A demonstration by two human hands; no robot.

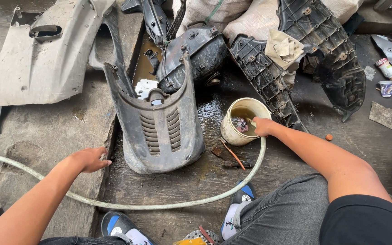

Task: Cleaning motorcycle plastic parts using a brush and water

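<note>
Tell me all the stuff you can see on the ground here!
bucket: one, cream, centre, murky water inside
hose: one, pale green, curving from left edge to bucket
grille panel: one, dirty grey, centre
body panel: one, light grey, upper left
black panels: several, top right
rag: one, beige, on black panels
brush: one, orange handle, beside bucket
shoes: two, blue-black, bottom
left hand: on concrete edge
right hand: at bucket rim, on hose end

I see a cream bucket [243, 121] of brown water, a pale green hose [159, 205], and a grimy black slatted panel [159, 127].
</note>
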